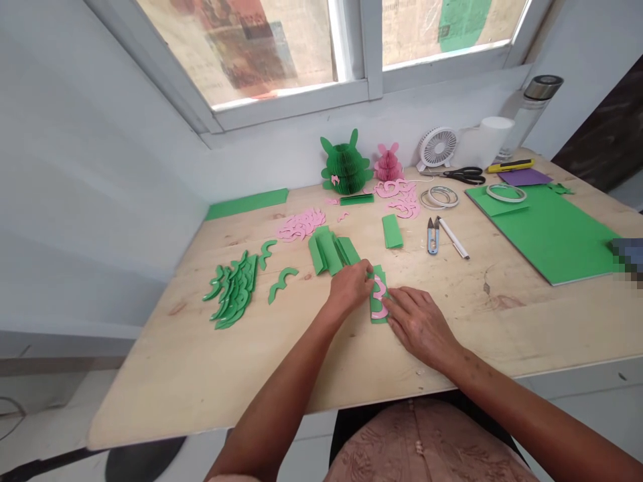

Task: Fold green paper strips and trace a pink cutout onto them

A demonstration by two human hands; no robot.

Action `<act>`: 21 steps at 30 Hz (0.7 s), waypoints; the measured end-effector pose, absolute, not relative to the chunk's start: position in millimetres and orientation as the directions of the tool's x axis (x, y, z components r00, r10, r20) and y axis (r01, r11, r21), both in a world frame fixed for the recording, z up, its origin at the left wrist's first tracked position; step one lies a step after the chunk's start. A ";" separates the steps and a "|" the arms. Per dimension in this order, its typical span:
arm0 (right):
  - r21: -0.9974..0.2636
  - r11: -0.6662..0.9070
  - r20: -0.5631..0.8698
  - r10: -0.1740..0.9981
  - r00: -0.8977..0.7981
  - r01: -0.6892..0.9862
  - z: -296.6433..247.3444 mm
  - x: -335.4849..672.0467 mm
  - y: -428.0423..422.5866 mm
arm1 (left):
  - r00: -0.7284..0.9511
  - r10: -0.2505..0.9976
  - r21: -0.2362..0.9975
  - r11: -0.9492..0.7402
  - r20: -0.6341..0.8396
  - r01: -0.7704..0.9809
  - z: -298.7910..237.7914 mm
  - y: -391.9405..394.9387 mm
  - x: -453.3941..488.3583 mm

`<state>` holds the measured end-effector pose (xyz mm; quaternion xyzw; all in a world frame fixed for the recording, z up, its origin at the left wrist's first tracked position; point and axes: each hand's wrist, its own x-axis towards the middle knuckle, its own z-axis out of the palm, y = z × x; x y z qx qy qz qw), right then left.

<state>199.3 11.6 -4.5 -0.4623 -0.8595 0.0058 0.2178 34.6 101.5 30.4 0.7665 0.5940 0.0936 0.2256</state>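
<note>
A folded green paper strip (376, 317) lies on the table before me, with a wavy pink paper cutout (380, 286) on top of it. My left hand (351, 284) has its fingers closed at the strip's upper left edge, beside the cutout. From the right, my right hand (419, 321) rests nearly flat, its stretched fingertips touching the strip and the cutout's right side. Just beyond my left hand stand several folded green paper pieces (329, 251). Another folded green piece (392, 231) lies farther back.
Green wavy cutouts (236, 291) are heaped at left, pink cutouts (302, 225) behind. Green (346, 167) and pink (388, 164) paper figures stand by the wall. Thread snips (433, 237), a white pen (454, 238), tape rolls (443, 196), scissors (462, 175) and green sheets (562, 234) lie right.
</note>
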 end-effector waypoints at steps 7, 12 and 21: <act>-0.270 0.564 0.368 0.809 -0.458 0.780 -1.0 199.7 11.2 | 0.234 0.965 0.518 -0.142 -0.117 0.844 30.7 96.2 34.5; -0.314 0.562 0.366 0.815 -0.449 0.765 -0.7 200.5 11.0 | 0.184 0.978 0.651 -0.079 -0.095 0.755 23.5 89.5 30.1; -0.367 0.555 0.377 0.822 -0.425 0.747 -1.9 203.7 11.2 | 0.065 0.991 0.930 0.087 -0.118 0.358 7.5 78.0 30.1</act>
